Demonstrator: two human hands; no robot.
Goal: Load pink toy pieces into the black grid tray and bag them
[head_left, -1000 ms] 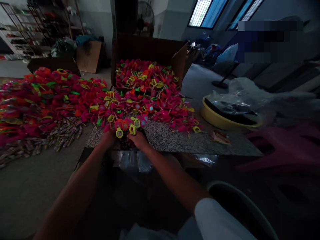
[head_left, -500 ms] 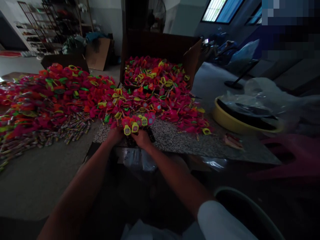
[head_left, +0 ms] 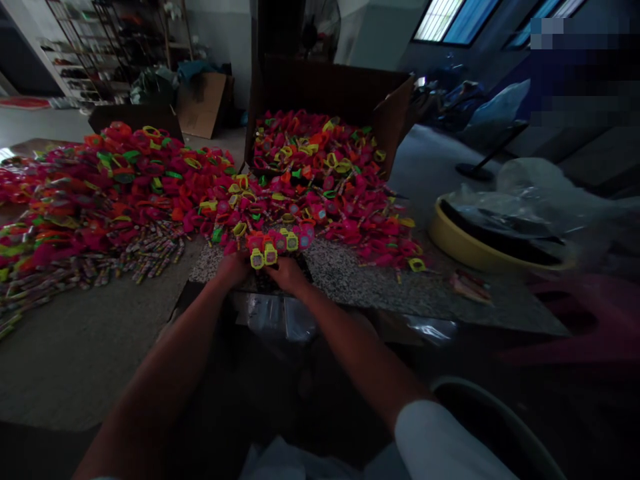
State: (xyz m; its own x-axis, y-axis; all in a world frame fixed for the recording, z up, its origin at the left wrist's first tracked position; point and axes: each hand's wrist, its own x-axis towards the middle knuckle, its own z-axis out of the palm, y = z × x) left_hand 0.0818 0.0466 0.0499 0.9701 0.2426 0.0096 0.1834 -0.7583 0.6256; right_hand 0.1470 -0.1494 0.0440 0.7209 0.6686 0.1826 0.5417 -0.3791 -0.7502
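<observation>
A bunch of toy watches (head_left: 271,254), yellow, orange and pink, faces me at the front of the speckled tabletop (head_left: 325,277). My left hand (head_left: 234,269) is closed against the bunch's left side, its fingertips partly hidden. From the right, my right hand (head_left: 289,275) grips the underside of the same bunch, with fingers bent behind the watches. Just beyond both hands spreads a heap of pink, orange, yellow and green toy watches (head_left: 345,223), some with thin patterned sticks. Beneath the table edge, clear plastic bags (head_left: 267,316) hang or lie below my wrists.
Behind the heap a large open cardboard box (head_left: 395,120) is filled with more watches. To the left lies another big pile (head_left: 125,180), with patterned sticks (head_left: 155,257) along its front. At right stand a yellow basin (head_left: 457,240) with clear plastic and a pink stool (head_left: 600,307).
The whole view has shifted slightly, so things sit a little further right. Both hands stay at the bunch of watches, with hardly any movement.
</observation>
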